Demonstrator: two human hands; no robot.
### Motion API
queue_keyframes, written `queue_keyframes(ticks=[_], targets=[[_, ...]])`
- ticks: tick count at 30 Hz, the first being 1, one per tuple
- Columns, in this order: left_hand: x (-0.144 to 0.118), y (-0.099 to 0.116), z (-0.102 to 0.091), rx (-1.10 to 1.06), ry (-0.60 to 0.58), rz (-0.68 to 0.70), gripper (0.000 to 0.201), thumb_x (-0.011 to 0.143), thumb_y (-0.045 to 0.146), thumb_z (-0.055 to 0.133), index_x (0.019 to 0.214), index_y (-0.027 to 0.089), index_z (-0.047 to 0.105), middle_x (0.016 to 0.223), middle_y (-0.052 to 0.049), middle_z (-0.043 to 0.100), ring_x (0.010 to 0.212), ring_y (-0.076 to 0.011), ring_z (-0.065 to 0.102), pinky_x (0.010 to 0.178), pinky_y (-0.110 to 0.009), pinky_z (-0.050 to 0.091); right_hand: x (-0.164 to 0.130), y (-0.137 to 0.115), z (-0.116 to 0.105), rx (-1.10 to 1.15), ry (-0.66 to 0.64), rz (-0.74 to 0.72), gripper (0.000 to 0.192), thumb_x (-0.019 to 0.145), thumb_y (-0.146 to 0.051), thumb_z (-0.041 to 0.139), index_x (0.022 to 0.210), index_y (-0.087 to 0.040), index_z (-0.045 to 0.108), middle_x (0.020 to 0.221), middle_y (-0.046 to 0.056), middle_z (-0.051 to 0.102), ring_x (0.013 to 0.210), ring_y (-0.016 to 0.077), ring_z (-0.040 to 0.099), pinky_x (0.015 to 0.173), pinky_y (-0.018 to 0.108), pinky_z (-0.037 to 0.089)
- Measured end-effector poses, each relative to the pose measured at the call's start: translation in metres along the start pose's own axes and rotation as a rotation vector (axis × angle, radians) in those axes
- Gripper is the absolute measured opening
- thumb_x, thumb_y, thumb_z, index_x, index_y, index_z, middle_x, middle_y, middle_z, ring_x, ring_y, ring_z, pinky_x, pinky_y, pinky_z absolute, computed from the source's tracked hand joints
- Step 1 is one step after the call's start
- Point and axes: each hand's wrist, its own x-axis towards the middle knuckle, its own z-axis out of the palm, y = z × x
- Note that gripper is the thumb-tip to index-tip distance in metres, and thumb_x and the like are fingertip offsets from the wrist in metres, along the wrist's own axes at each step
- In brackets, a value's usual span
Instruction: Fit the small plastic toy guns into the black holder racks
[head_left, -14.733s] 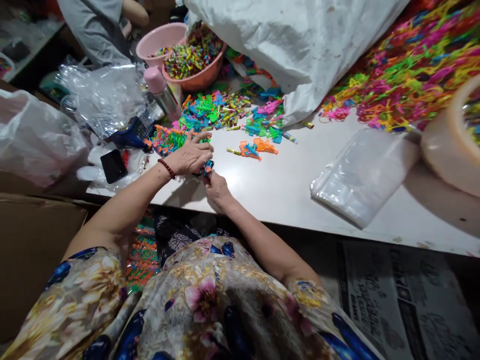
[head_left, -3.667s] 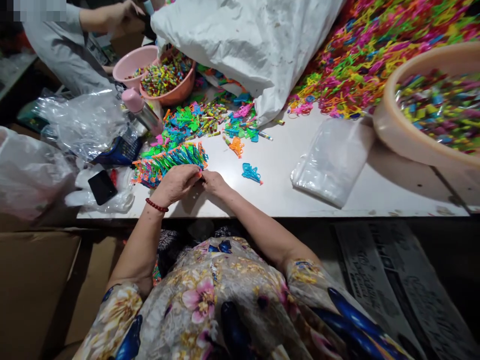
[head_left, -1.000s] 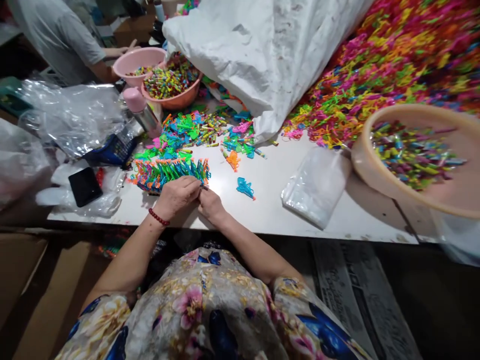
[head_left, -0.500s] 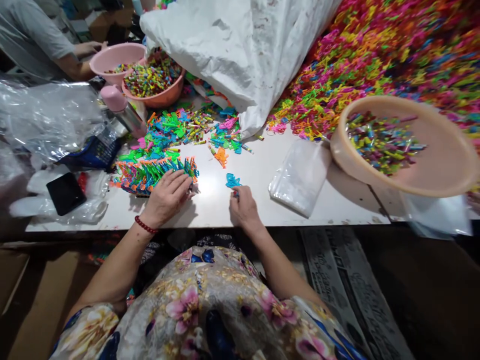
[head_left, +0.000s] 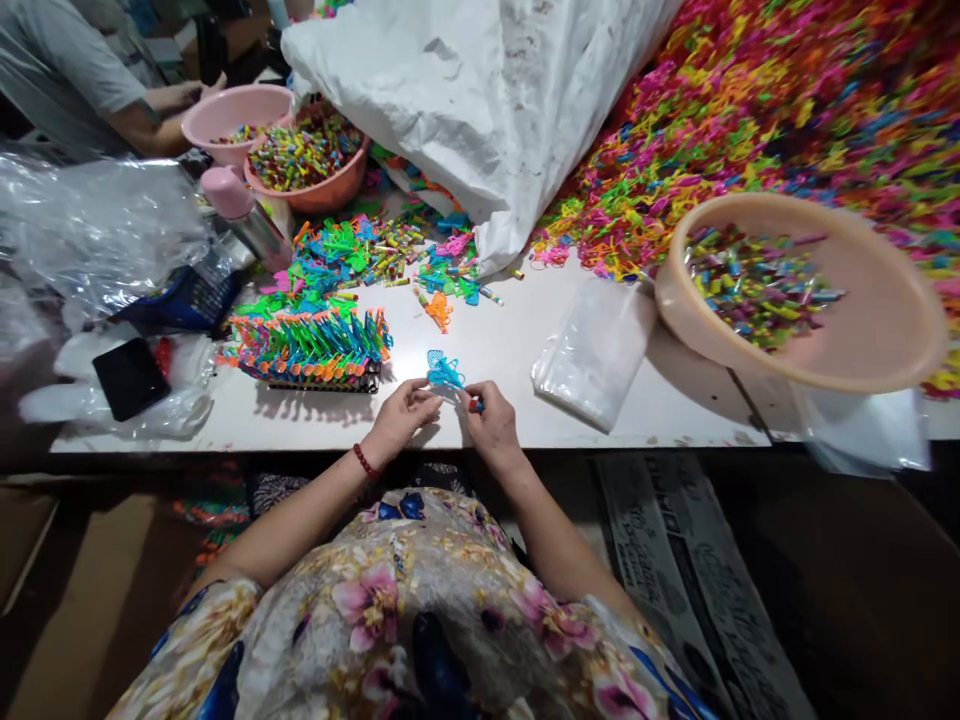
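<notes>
My left hand is closed, with thumb and fingertips pinching the lower edge of a light blue plastic piece that has a meshed end. Close beside it, my right hand is curled around a small red-and-blue tube; its fingertips are near the same blue piece, and I cannot tell whether they touch it. To the left stands a dark rack packed with rows of upright coloured plastic pieces. An orange plastic piece lies just beyond my hands.
Loose plastic pieces and small tubes cover the table behind the rack. A peach basin of tubes and clear bags are at right. A pink-capped bottle, a black phone and a co-worker's arm are at left.
My left hand has come off the rack and moved right to the blue piece. That piece now sits between both hands, slightly left of where it was.
</notes>
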Motion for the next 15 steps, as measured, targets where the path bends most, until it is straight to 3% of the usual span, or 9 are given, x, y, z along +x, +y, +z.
queue_keyframes(ticks=[4,10,15], targets=[[-0.002,0.005,0.004,-0.369,0.028,-0.075,0.060,0.063,0.058,0.094,0.096,0.017,0.065,0.083,0.000,0.073,0.070,-0.0112,0.069,0.066,-0.023,0.057,-0.024,-0.018,0.009,0.295,-0.032,0.088,0.031,0.090,-0.053,0.063,0.087,-0.022,0.064,0.077,0.001,0.068,0.067,0.0155,0.058,0.066,0.029,0.048],[-0.015,0.004,-0.003,-0.403,0.044,-0.057,0.058,0.062,0.059,0.094,0.083,0.016,0.060,0.073,0.002,0.070,0.064,-0.0089,0.064,0.064,-0.021,0.055,-0.042,-0.027,0.004,0.394,-0.294,0.114,0.032,0.083,-0.053,0.073,0.090,-0.022,0.067,0.082,-0.001,0.069,0.070,0.0144,0.057,0.070,0.029,0.049],[-0.027,0.002,-0.016,-0.390,-0.009,-0.126,0.056,0.064,0.054,0.094,0.089,0.017,0.060,0.081,0.000,0.074,0.066,-0.0129,0.070,0.063,-0.026,0.059,-0.042,-0.021,-0.006,0.443,-0.275,0.200,0.040,0.085,-0.058,0.071,0.102,-0.022,0.064,0.091,0.001,0.069,0.080,0.0160,0.062,0.076,0.031,0.052]])
